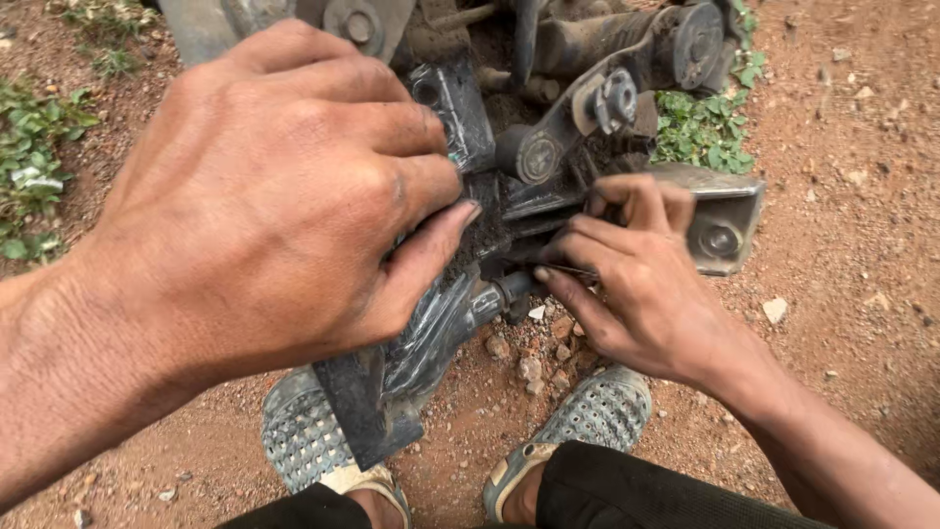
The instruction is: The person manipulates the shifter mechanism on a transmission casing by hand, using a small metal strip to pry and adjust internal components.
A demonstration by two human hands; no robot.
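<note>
Dirt ground (842, 196), reddish and stony, fills the frame edges, with green weeds (707, 127) upper right and more at far left. Greasy metal machine assembly (548, 147) hangs at top centre: dark brackets, bolt heads, a round bushing. A grey metal footrest-like bracket (727, 220) sticks out to the right of centre. Left hand (274, 196), biggest in frame and closest to the camera, is closed over a dark crinkled plastic-wrapped part (431, 328), thumb pressed along its upper side; that part runs diagonally from lower left up toward centre, with a flat dark metal plate (357, 411) at its lower end. Right hand (636, 274), right of centre, has fingers curled and pinching a thin dark pin or wire (563, 268) just under the bracket; exactly what it grips is too small to tell. Pin's long axis lies roughly level, pointing left toward the wrapped part's upper end, where a short metal stub (504, 292) shows. Right hand is the nearer to that joint, its fingertips touching; left hand steadies from the left side. Two perforated grey sandals (597, 411) at the bottom, small stones (534, 367) between them.
</note>
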